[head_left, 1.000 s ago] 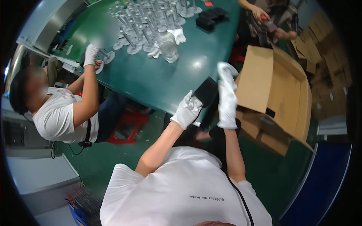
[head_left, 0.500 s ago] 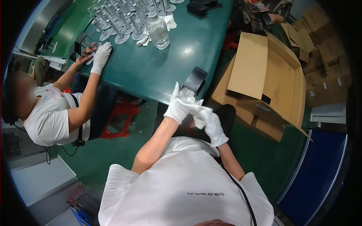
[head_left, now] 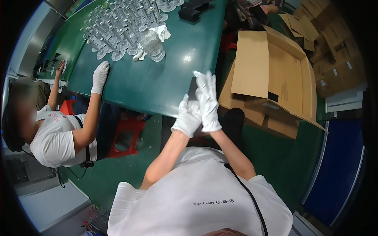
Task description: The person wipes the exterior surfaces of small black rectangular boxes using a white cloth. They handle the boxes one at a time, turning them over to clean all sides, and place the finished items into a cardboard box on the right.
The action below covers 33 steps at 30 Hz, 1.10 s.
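Both my hands wear white gloves and are close together at the near edge of the green table. My left hand (head_left: pixel 188 116) is closed around the lower end of a black box-shaped piece (head_left: pixel 193 89), thumb up. My right hand (head_left: pixel 207 103) lies alongside with its fingers stretched out, covering the right side of the piece. Most of the black piece is hidden behind the gloves.
On the green table (head_left: pixel 157 90) stand many clear round-based stems (head_left: pixel 118 55), a clear bottle (head_left: pixel 152 47), white cloths (head_left: pixel 162 32) and black pieces (head_left: pixel 189 15). An open cardboard box (head_left: pixel 252 67) is at right. A co-worker's gloved hand (head_left: pixel 100 74) rests at the table's left edge.
My right hand has swung up and forward beside the black piece, which now stands more upright and partly covered. The co-worker's bare hand has moved left, away from the gloved one.
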Motion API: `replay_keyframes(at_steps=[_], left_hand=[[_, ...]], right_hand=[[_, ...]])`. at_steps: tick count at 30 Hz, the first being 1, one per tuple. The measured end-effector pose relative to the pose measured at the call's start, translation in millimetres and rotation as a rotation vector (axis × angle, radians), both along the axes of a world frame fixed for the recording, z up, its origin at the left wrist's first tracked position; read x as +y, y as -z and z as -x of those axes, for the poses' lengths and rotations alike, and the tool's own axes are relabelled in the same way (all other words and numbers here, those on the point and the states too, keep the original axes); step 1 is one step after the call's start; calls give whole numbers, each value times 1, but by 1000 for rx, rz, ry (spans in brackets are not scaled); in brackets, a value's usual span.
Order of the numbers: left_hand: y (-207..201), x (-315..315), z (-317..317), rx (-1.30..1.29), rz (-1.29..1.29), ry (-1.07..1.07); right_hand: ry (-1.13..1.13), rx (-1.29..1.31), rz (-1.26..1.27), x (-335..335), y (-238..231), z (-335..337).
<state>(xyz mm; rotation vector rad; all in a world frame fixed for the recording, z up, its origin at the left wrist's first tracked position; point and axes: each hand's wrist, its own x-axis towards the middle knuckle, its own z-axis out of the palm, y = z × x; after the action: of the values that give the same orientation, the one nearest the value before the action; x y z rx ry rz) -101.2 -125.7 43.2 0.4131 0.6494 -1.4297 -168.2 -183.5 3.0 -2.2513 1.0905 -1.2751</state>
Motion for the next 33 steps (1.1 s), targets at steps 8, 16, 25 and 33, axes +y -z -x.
replay_keyframes(at_steps=[8, 16, 25, 33], left_hand=[[43, 12, -50, -382, -16, 156], [24, 49, -28, -1708, -82, 301], [-11, 51, -22, -2418, 196, 262], [31, 50, -31, -2511, 44, 88]], right_hand=[[-475, 100, -772, 63, 14, 72], [-108, -702, -1036, -8, -11, 81], [-191, -229, -581, 2, -70, 49], [-308, 14, -126, 38, -40, 21]])
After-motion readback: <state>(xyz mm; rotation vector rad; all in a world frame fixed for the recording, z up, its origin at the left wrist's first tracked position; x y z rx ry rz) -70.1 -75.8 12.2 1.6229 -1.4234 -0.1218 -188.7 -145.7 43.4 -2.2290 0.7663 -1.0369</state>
